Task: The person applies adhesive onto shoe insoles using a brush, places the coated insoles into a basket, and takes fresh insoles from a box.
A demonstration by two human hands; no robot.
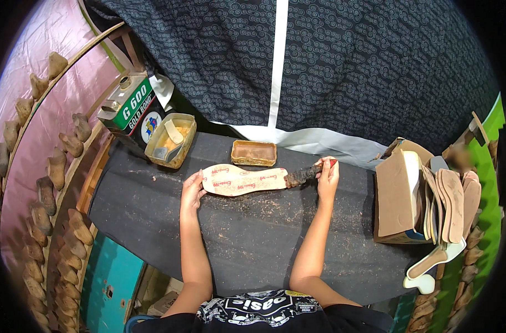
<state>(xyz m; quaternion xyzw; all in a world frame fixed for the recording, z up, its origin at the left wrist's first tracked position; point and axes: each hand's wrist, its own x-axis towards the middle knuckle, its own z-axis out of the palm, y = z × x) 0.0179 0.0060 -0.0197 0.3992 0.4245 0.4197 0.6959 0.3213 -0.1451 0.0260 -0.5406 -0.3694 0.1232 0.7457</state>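
Note:
A tan shoe insole point(239, 182) with red print is held level above the dark worktable. My left hand point(193, 190) is closed on its wide left end, fingers at the edge. In my right hand point(328, 176) is a brush point(302, 176), its dark, crusted bristle end over the narrow right end of the insole. A bit of red handle shows at my right fingers. Just beyond the insole sits a shallow rectangular tray point(254, 162) with brownish contents.
A plastic tub point(171, 161) with scraps and a metal can point(132, 105) stand at the far left. At the right, a cardboard box point(394, 200) holds several insoles point(450, 202). Debris litters the worktable point(247, 238). Shoe lasts point(46, 194) line racks at left; patterned cloth point(364, 72) hangs behind.

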